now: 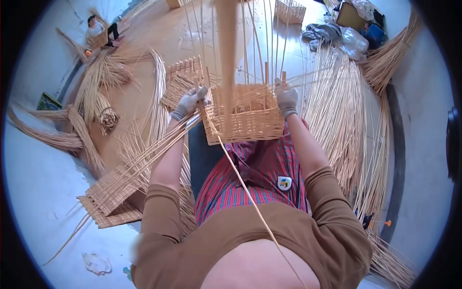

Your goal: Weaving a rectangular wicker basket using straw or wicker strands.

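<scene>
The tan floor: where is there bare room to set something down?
Widest bare floor: between the distant seated person and the upright stakes of the tan wicker basket. A smaller patch: between the round-ended tan straw bundle and the long pale strands left of the basket. Crowded: the right side, spread with long straw-coloured stalks.

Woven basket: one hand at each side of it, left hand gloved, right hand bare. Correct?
Not quite: the head view shows the right hand gloved too. The rest holds: left hand gloved, one hand at each side of the woven basket.
</scene>
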